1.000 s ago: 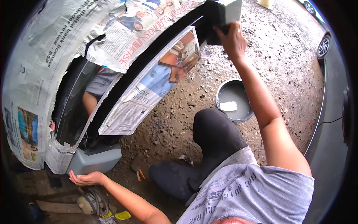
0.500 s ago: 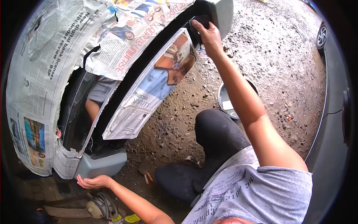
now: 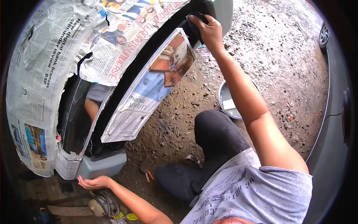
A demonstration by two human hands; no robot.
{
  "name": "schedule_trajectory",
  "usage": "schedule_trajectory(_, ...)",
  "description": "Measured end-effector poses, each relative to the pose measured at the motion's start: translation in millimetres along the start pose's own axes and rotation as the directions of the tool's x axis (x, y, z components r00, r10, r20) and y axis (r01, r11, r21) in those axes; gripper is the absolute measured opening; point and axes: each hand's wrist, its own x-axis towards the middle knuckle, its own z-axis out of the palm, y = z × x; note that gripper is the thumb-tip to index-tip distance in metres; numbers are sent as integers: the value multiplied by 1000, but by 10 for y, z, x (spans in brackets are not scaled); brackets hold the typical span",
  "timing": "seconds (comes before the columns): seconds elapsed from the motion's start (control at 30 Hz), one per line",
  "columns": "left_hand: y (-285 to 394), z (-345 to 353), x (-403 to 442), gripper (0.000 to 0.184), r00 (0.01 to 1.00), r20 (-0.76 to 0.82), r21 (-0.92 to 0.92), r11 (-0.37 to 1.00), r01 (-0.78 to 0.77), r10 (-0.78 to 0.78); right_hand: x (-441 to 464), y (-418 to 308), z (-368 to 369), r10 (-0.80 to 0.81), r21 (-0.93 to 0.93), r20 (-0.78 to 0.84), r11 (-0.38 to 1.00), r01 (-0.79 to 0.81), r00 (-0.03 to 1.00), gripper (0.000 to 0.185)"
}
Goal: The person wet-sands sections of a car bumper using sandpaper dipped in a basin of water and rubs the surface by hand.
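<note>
My right hand (image 3: 212, 33) is at the upper end of a grey bumper (image 3: 223, 22). Its thumb and fingers are closed on a dark, thin sheet (image 3: 197, 21) that looks like sandpaper, held against the bumper's edge. My left hand (image 3: 95, 183) is palm up with fingers stretched out, at the underside of the bumper's lower grey corner (image 3: 102, 164). Whether it touches that corner is hard to tell. Newspaper (image 3: 41, 97) masks the car body, and another newspaper-covered panel (image 3: 149, 86) lies between the bumper's two grey ends.
A bucket (image 3: 225, 98) with a pale block in it stands on the gravel behind my right forearm. A dark car (image 3: 337, 149) is along the right side. A machine with a coiled hose (image 3: 100, 204) and a wooden plank (image 3: 69, 211) lie below my left hand.
My right hand has shifted slightly, and more of the dark sheet shows under its thumb. The left hand stays almost where it was. The view has tilted a little.
</note>
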Motion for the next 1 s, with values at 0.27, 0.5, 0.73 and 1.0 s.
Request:
schedule_trajectory(0.27, 25, 15, -10, 49, 997, -14, -26, 997, 78, -79, 17, 135, 16, -37, -51, 8, 998, 38, 999, 24)
schedule_trajectory(0.5, 154, -20, 17, 47, 989, 0, -56, 987, 150, -150, 17, 168, -29, -92, -54, 78, 994, 96, 993, 32)
schedule_trajectory(0.73, 142, -21, 45, 47, 995, -1, -46, 994, 95, -95, 11, -141, -289, -100, -424, 193, 889, 175, 976, 36)
schedule_trajectory(1.0, 141, -50, 47, 46, 992, 14, -50, 991, 123, -122, -1050, -1464, 76, -520, -18, 802, 472, 882, 295, 47)
